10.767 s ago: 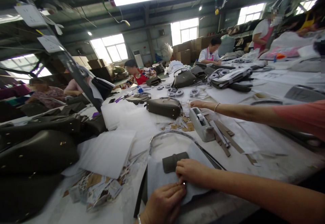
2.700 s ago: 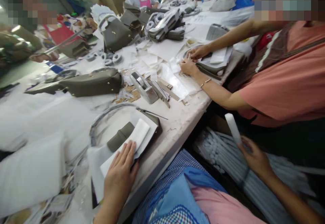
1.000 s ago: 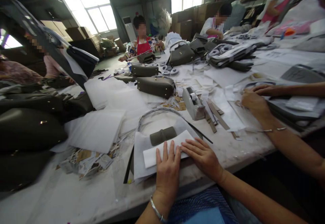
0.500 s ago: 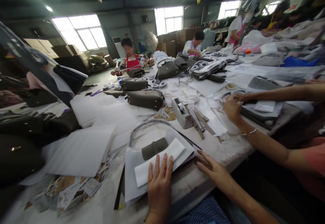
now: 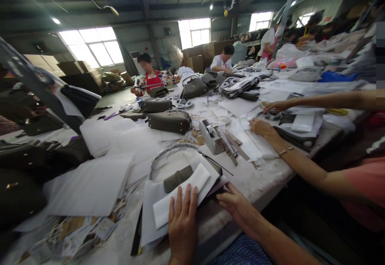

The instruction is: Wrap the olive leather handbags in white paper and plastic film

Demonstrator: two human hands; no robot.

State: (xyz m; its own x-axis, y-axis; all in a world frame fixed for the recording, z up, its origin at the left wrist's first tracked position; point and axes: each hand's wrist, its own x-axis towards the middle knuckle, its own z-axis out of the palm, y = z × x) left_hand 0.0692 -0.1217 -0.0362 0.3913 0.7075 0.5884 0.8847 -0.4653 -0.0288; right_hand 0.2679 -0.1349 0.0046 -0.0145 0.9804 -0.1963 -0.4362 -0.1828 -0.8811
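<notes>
In front of me on the table lies a dark olive handbag, largely covered by a white foam sheet. A smaller olive piece with a band across it rests on the sheet, and a wrapped handle arches beyond it. My left hand lies flat with fingers stretched, pressing on a folded white foam strip. At the bag's right edge is my right hand, fingers extended and somewhat apart, touching the edge of the sheet; some fingertips are hidden underneath.
A tape dispenser stands beyond the bag, near loose strips. Foam sheets and paper scraps spread leftward. Finished-looking olive bags sit farther back. At right, a co-worker's hands handle another bag.
The view has shifted slightly. My right hand's fingers sit closer in at the bag's edge, while my left hand stays on the strip. The co-worker's hands have moved apart.
</notes>
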